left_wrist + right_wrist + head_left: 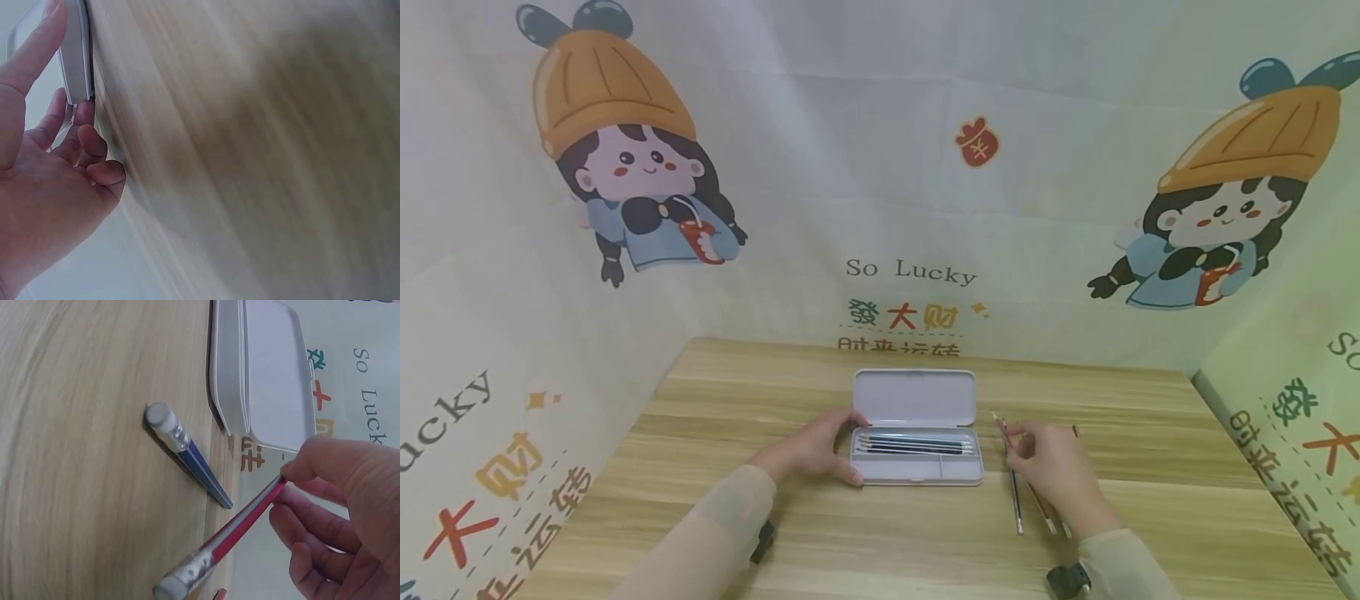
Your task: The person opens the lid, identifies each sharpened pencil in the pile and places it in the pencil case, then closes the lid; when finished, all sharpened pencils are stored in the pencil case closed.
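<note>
A white pencil case (917, 482) lies with its lid raised, several dark-striped pencils (913, 446) in its long compartment. My left hand (811, 450) grips the case's left end, thumb at the front corner and fingers at the back one. To the right of the case, my right hand (1054, 465) pinches a red pencil (247, 524) between thumb and fingertips, its eraser end slanting toward me. A blue pencil (199, 469) with a white eraser rests on the table beside it. Another pencil (1066, 528) is partly hidden beneath the right hand.
The wood-grain table (760, 375) is enclosed by a printed cloth (790, 167) at the back and both sides. The raised lid (914, 397) stands at the rear of the case. The case's front has smaller divided compartments.
</note>
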Tool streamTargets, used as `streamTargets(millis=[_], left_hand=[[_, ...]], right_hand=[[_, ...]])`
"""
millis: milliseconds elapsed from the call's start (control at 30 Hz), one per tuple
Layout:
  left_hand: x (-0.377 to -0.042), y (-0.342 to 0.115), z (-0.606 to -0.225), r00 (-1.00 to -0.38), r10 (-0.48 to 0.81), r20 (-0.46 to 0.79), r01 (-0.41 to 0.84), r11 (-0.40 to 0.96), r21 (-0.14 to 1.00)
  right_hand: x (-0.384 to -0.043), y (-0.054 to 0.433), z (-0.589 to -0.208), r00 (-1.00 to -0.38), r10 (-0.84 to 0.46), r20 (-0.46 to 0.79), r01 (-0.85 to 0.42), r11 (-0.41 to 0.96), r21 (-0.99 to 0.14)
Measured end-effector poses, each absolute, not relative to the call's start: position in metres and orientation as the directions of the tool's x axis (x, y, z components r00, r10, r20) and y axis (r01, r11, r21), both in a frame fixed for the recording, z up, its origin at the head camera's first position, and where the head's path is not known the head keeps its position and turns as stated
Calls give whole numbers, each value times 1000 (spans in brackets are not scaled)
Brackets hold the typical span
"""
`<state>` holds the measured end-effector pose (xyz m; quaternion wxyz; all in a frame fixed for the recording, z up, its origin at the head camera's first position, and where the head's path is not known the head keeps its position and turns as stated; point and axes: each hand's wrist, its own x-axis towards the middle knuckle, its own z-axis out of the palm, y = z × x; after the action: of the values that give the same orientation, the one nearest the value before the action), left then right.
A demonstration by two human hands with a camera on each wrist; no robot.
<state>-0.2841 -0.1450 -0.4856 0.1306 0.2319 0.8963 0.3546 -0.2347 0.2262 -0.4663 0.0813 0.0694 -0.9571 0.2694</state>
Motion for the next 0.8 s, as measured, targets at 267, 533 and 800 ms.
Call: streamTargets(millis=[267, 533, 800], left_hand=[[-284, -146, -486, -857, 511, -65, 326, 636, 700], [-286, -146, -486, -858, 508, -72, 323, 644, 694], [-285, -146, -487, -856, 512, -69, 324, 636, 700]], right_hand=[[-235, 218, -467, -945, -154, 290, -277, 848, -452], [-239, 210, -466, -946, -193, 261, -294, 853, -432], [-241, 200, -464, -944, -224, 241, -309, 855, -417]])
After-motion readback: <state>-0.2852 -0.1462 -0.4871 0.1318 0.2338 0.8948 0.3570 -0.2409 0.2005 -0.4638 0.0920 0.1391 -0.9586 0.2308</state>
